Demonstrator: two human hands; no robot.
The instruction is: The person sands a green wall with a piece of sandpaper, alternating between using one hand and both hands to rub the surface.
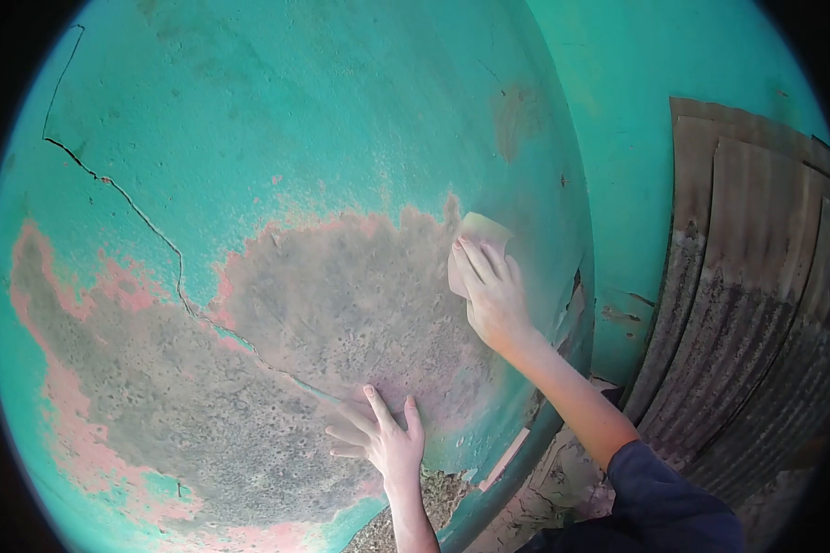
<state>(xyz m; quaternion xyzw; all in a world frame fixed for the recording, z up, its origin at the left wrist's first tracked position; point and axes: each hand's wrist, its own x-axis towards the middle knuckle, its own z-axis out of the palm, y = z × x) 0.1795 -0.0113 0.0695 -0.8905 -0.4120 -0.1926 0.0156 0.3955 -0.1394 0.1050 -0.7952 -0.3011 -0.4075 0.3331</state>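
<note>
My right hand point(496, 300) presses a pale, dusty sheet of sandpaper point(485, 229) flat against the turquoise wall point(341, 101), at the right edge of a large bare grey patch point(314, 295). Its fingers lie over the sheet, and part of the paper sticks out above and to the left of them. Lower down, my left hand point(387, 444) rests on the grey patch with its fingers spread and nothing in it. Whitish dust coats both hands. Pink undercoat point(74, 405) shows around much of the patch's border.
A long crack point(161, 238) runs diagonally down the wall into the patch. Corrugated metal sheets point(747, 249) lean against the adjoining turquoise wall at the right. Broken plaster point(410, 511) and rubble point(563, 479) show along the wall's base.
</note>
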